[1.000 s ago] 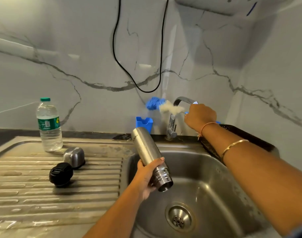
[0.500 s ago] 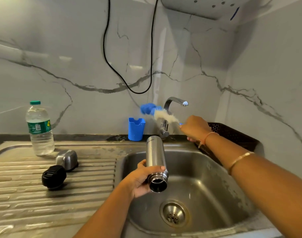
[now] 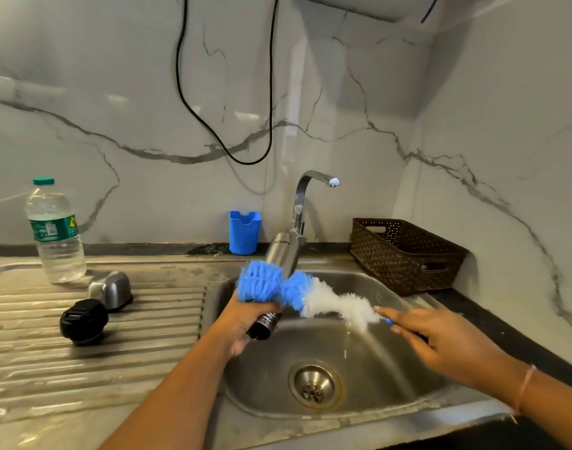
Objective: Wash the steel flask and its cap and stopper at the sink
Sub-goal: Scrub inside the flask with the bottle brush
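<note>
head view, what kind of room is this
Most likely a home kitchen: a stainless steel sink with a ribbed draining board, a curved chrome tap, and a marble-patterned wall behind them.

Blue-and-white brush (image 3: 297, 295), silver flask (image 3: 283, 251), black stopper (image 3: 83, 320), brown basket (image 3: 405, 254)

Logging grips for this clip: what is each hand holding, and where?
Left hand grips the steel flask near its open threaded neck. Right hand holds the bottle brush by its blue handle end.
</note>
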The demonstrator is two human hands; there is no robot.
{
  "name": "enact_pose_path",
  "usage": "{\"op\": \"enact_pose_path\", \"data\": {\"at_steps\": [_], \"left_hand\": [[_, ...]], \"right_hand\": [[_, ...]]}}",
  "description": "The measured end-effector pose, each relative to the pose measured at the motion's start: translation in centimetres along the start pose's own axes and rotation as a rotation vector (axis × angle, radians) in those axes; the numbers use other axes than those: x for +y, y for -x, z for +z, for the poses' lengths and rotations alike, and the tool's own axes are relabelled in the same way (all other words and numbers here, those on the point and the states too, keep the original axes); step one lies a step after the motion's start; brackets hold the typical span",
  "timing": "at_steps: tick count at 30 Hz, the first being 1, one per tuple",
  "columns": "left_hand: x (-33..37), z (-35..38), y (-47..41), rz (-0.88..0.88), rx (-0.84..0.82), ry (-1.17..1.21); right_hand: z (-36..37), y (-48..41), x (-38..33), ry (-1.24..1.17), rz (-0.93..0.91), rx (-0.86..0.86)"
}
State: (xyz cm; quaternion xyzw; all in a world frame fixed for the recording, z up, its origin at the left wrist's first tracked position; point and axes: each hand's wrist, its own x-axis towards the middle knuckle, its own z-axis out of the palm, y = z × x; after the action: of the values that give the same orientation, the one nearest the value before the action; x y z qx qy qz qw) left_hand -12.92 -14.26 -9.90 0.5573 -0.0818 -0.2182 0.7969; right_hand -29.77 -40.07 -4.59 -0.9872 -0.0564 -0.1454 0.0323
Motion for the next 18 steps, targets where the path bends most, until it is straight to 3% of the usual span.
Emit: {"op": "enact_pose_path", "data": {"at_steps": [6,9,13,15,18], "left_hand": [[0.0,0.5,0.2,0.068,-0.015,-0.236],[-0.1,0.5,0.3,0.101,-0.007,-0.297],[-0.3,0.1,0.3,0.186,0.037,-0.344],[-0.3,0.1,0.4,0.21,0.039,-0.4],[-0.1,0.4,0.7,0.254,0.039,-0.492]], "right_hand": [[-0.9,-0.3,2.5,0.016,0.321,0.211],[-1.0,0.9,1.6,0.036,0.229,0.186],[-0.6,2.0,-1.1,0.157,0.063,-0.014],[-0.7,1.0,-0.5,0.147,0.106,0.01],[-1.0,-0.6,1.4,0.042,0.316,0.136]]}}
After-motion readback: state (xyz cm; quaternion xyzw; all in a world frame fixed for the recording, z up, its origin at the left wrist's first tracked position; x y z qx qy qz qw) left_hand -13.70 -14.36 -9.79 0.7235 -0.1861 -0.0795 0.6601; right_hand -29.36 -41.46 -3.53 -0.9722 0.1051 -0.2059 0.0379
